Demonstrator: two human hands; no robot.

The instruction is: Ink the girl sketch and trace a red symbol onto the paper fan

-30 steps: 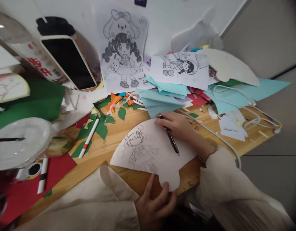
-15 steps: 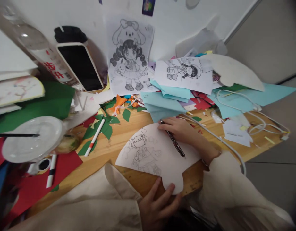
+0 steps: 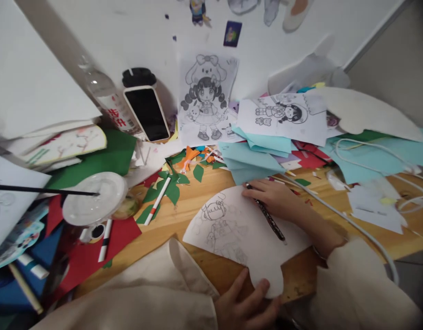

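Right hand (image 3: 278,199), pencil (image 3: 266,214) tip up-left

Fan-shaped paper (image 3: 259,238): white, faint grey pencil sketch of a girl.
Pencil (image 3: 266,215): dark, speckled.
Sleeves (image 3: 355,284): cream.
Table (image 3: 184,215): light wood grain.
Reference print (image 3: 206,98): white, black-and-grey cartoon girl.
Folded sheets (image 3: 249,158): pale blue.
Leaf cut-outs (image 3: 173,183): green.
Card (image 3: 122,233): red.
Phone (image 3: 147,113): black screen, white rim.
Cable (image 3: 355,224): white.
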